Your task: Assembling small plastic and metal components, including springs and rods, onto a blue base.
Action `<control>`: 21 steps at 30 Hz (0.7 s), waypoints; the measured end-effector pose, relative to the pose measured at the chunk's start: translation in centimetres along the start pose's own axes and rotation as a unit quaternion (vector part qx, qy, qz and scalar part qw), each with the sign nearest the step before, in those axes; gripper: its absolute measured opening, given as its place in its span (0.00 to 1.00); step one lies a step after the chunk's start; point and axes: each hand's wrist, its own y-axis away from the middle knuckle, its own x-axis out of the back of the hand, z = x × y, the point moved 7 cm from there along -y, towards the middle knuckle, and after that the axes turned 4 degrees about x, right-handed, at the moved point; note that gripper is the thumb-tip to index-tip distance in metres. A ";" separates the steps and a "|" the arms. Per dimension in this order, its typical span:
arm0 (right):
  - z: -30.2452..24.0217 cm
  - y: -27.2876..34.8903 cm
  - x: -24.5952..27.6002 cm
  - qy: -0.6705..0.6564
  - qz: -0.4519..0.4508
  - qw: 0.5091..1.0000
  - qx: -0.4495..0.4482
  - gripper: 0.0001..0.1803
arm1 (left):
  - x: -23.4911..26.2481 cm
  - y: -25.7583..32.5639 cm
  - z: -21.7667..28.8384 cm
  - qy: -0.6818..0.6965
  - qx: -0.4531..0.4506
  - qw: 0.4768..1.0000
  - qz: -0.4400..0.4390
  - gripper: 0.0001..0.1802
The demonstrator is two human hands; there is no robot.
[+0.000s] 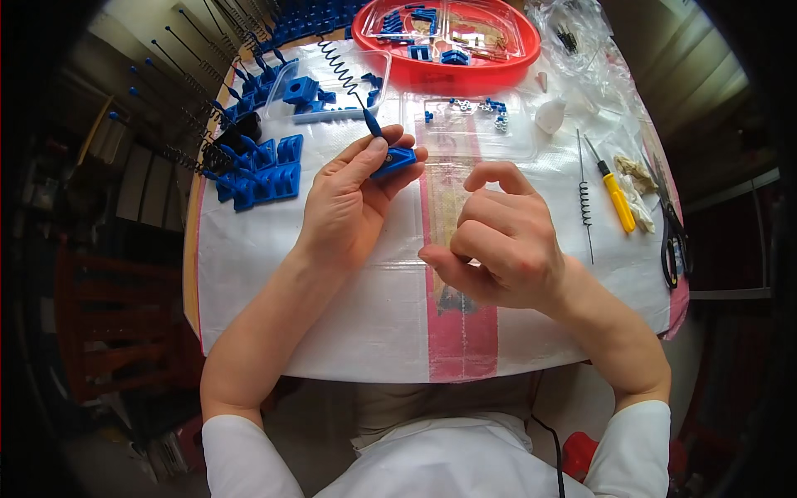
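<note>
My left hand (353, 187) is closed around a blue plastic piece (395, 161) that has a small round metallic spot on its face. Above the thumb, a narrow blue stem (371, 123) leads up into a thin dark coiled wire (339, 65) leaning to the upper left. To the right of it, over the table's pink stripe, hovers my right hand (506, 241), apart from the piece. Its fingers are loosely bent, with a gap between thumb and forefinger, and nothing shows in them. The inside of that palm is hidden.
Blue stands (270, 178) with coiled wires crowd the left. A clear tray (303, 112) and red basin (506, 70) hold blue parts; small bits lie on a clear lid (519, 145). At right lie a loose coiled wire (584, 203), yellow-handled screwdriver (618, 202) and black-handled scissors (674, 245).
</note>
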 end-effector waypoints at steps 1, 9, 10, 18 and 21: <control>-0.2 -0.2 0.1 0.001 -0.005 1.000 0.005 0.17 | -0.2 0.1 0.0 -0.002 0.003 1.000 -0.002 0.16; -0.9 -1.8 -0.4 0.040 -0.110 0.990 0.075 0.17 | -1.2 0.6 0.0 0.013 0.020 1.000 -0.011 0.15; -0.8 -2.0 -0.7 0.057 -0.126 0.986 0.095 0.18 | -1.2 0.6 0.0 0.009 0.023 1.000 -0.014 0.15; 1.3 -2.3 -2.4 0.052 -0.065 0.986 0.147 0.26 | -0.7 0.4 -0.8 0.015 0.069 0.997 -0.039 0.13; 1.6 -2.1 -3.1 0.049 -0.062 0.985 0.155 0.26 | -0.4 0.4 -1.1 0.009 0.079 0.997 -0.015 0.13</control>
